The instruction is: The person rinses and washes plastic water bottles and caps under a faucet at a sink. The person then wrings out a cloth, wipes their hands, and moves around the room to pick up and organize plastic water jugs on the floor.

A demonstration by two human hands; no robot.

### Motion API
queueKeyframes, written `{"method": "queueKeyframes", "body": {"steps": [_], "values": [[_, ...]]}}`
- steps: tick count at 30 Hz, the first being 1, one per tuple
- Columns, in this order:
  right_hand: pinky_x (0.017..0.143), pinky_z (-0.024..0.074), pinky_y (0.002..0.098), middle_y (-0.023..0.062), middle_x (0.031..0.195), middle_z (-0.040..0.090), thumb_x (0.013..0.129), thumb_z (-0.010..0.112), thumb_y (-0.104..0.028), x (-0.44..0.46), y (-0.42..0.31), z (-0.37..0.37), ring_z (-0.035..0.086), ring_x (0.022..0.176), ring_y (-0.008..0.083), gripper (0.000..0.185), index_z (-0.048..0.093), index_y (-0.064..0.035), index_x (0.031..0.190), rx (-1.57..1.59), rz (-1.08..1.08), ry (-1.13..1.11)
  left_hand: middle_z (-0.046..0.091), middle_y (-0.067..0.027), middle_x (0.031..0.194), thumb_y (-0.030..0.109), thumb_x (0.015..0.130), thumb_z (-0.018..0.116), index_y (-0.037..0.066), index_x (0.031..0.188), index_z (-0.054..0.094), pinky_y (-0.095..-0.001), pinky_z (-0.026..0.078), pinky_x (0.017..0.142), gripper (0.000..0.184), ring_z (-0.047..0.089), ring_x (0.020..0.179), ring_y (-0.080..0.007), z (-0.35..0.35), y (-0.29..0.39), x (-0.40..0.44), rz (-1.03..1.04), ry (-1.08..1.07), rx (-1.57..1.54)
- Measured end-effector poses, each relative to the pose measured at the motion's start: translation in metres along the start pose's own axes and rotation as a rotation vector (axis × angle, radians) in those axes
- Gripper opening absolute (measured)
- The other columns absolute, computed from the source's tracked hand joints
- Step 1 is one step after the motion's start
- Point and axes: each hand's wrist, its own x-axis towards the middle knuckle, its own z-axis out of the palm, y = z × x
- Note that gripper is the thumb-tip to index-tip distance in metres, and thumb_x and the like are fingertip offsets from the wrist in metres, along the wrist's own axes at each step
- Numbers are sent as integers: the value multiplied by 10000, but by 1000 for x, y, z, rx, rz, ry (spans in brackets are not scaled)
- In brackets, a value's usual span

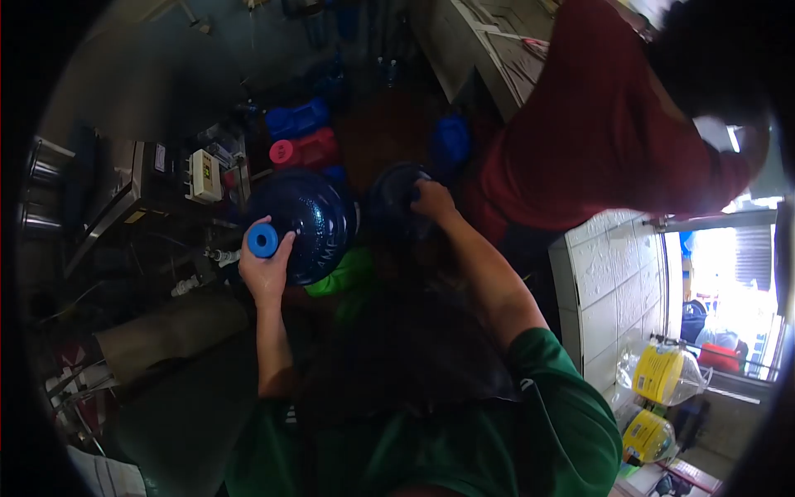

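My left hand is closed around the neck of a large translucent blue water jug. A light-blue cap with a dark centre sits on that neck, and raised letters show on the jug's shoulder. My right hand closes over the top of a second, darker water jug, to the right of the first. Its neck is mostly hidden by my fingers. A bright green object shows partly from behind the first jug.
Blue and red containers stand beyond the jugs. A person in a dark red shirt is close on my right, by a white tiled counter. Pipe valves lie left. Yellow-labelled bottles are at lower right.
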Motion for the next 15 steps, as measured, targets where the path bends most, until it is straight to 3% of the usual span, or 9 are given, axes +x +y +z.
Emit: {"method": "queueKeyframes", "body": {"steps": [5,15], "values": [[911,503,450,191,1092,651,700,713,-213,88,7,-1,619,1045,357,496,607,-101,1172,-42,61,-100,651,-95,1130,41,731,808,-6,1132,623,-312,503,872,444,624,981,-173,7,5,2,-248,3,-112],[939,488,454,224,1154,594,705,702,-128,220,91,58,583,1078,409,482,609,-106,1177,-21,212,-218,640,-125,1179,-8,722,778,-26,1141,612,-341,462,962,452,603,1071,-193,96,14,63,-393,-175,-115]]}}
